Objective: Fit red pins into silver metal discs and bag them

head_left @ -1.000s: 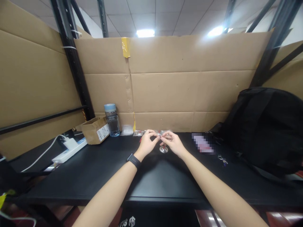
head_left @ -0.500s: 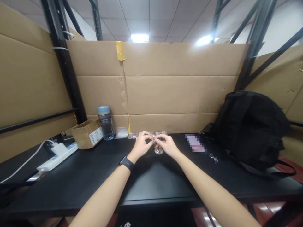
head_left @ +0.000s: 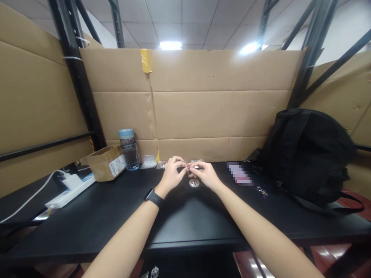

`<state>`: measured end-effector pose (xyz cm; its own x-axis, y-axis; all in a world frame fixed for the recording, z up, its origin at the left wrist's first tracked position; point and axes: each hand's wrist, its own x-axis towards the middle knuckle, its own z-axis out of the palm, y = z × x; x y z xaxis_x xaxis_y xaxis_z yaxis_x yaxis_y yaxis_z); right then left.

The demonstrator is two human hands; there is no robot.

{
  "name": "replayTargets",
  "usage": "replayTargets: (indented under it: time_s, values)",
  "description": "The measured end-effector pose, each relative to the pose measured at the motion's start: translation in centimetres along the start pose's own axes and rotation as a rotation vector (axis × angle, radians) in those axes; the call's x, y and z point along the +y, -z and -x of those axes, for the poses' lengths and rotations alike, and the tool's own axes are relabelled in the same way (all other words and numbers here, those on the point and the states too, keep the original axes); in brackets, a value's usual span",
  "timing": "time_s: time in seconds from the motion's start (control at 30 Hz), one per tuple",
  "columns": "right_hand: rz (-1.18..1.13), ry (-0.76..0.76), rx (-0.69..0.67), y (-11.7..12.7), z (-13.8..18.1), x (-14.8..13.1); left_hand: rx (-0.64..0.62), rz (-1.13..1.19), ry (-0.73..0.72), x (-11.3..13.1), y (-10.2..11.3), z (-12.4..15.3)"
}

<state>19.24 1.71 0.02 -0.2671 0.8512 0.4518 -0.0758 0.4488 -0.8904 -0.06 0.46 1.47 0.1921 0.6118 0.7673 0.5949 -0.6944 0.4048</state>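
Note:
My left hand (head_left: 173, 173) and my right hand (head_left: 204, 174) meet above the black table, thumbs and fingertips pinched together. Something small is between the fingertips; it is too small and too covered to name. Just below the right fingers is a small round silver disc (head_left: 194, 183) with a bit of red at its middle. Whether it hangs or rests on the table, I cannot tell. Clear plastic packets (head_left: 161, 165) with red and silver bits lie behind the hands, partly hidden by them.
On the left are a white power strip (head_left: 71, 192), an open cardboard box (head_left: 102, 164) and a blue-lidded bottle (head_left: 129, 150). To the right lie a blurred-out pink item (head_left: 239, 173), a small metallic trinket (head_left: 262, 192) and a black backpack (head_left: 307, 162). A cardboard wall (head_left: 191, 112) closes the back.
Both hands stay pinched at almost the same spot, with small finger shifts. The silver disc has moved very slightly in view.

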Motion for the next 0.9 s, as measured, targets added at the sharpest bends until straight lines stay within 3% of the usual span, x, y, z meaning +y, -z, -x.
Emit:
replayTargets:
  time_s: [0.27, 0.47, 0.9]
  values:
    - [0.137, 0.054, -0.027, 0.1, -0.2, 0.5, -0.033, -0.118, -0.025, 1.6, 0.0, 0.4]
    - [0.246, -0.004, 0.037, 0.6, -0.3, 0.5, -0.035, -0.227, -0.020, 1.0, -0.6, 1.0]
    - [-0.050, -0.029, -0.052, 0.0, 0.1, 0.1, 0.067, -0.195, 0.078, 0.8, -0.5, 0.9]
